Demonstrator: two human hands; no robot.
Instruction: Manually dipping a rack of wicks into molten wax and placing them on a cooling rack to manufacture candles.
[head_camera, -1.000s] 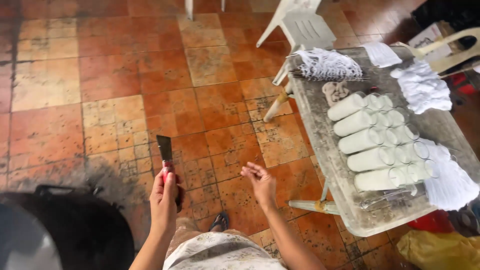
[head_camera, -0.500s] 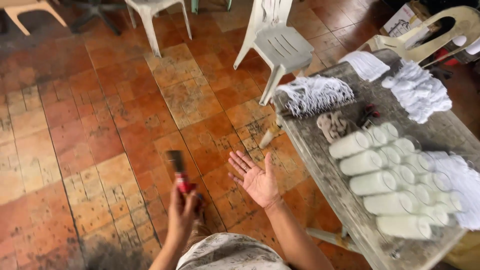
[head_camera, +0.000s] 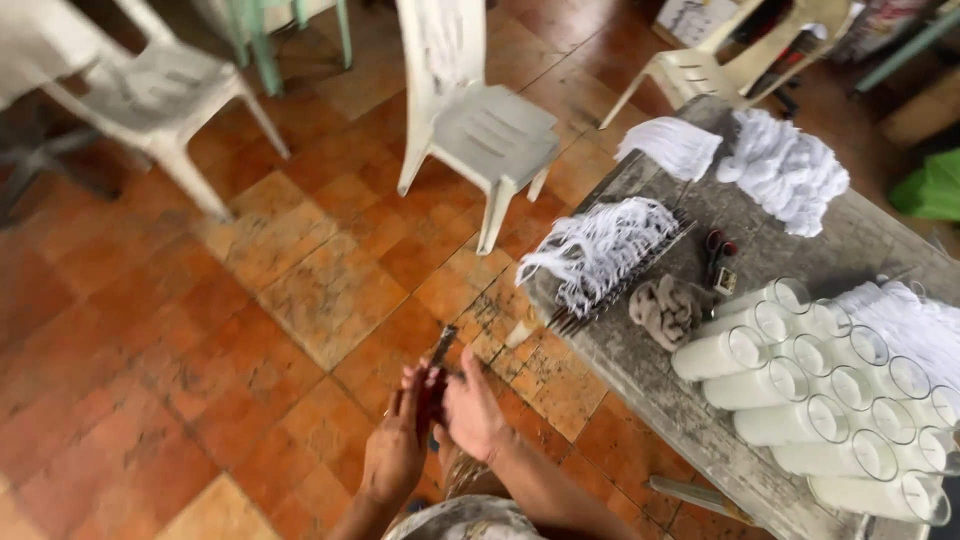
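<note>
We hold both hands together low in the middle of the view, above the worn orange tiled floor (head_camera: 250, 290); our left hand (head_camera: 395, 455) closes its fingers around the red handle of a narrow dark-bladed scraping tool (head_camera: 436, 365), whose blade points up and away from us; our right hand (head_camera: 472, 408) presses against the same handle from the right, fingers (head_camera: 462, 372) partly bent over it, so both hands grasp the one tool.

To the right stands a rough grey wooden worktop (head_camera: 640, 365), running from near right to far; on its near right part lie white candles in clear glass cylinders (head_camera: 800, 390), set on their sides in close rows and touching one another; just left of them sits a crumpled brownish rag (head_camera: 665, 312); beyond the rag a bundle of white wicks on thin metal rods (head_camera: 600, 250) hangs partly over the left edge; at the far end rest a folded white cloth (head_camera: 670, 145) and a heap of white cord (head_camera: 785, 170), close together.

Far from us on the floor stand a pale grey plastic chair (head_camera: 480, 125) in the middle and another pale plastic chair (head_camera: 140, 95) at far left, well apart from the hands.
</note>
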